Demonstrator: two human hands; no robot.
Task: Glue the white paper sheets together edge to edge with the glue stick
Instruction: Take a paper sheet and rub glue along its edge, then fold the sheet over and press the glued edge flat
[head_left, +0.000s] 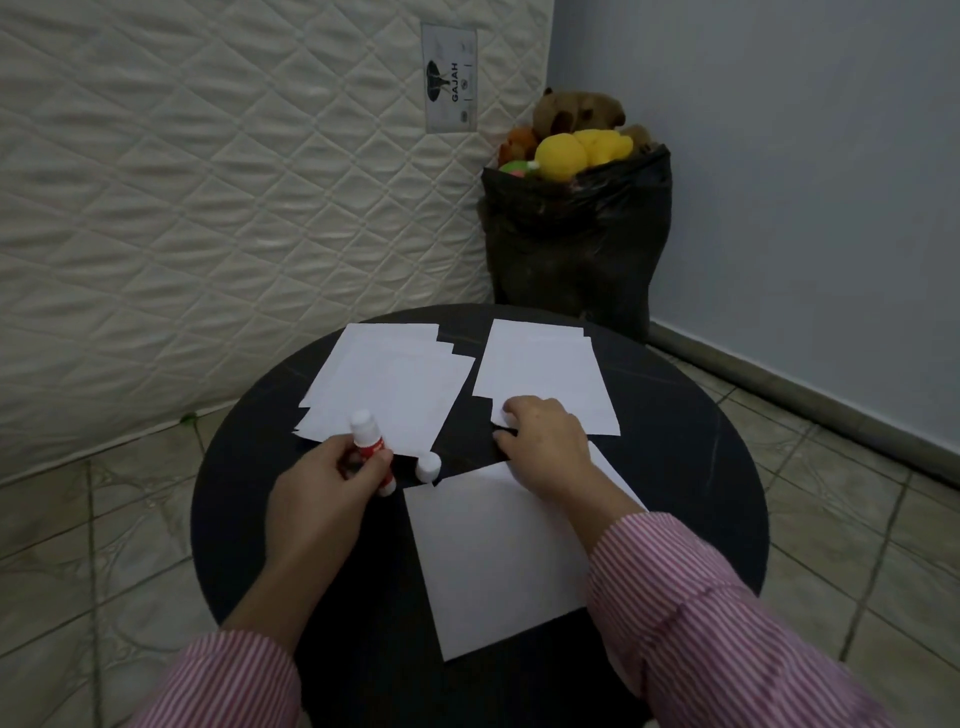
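Observation:
On the round black table lie white paper sheets: a fanned stack at the back left, a stack at the back right, and a single sheet near me. My left hand grips a red and white glue stick, held upright with its white tip up. The stick's white cap stands on the table just right of it. My right hand pinches the near corner of the back right stack with curled fingers, and its wrist lies over the near sheet.
A quilted mattress leans against the wall behind the table. A black bag full of plush toys stands in the corner at the back right. Tiled floor surrounds the table, and a blue-grey wall runs along the right.

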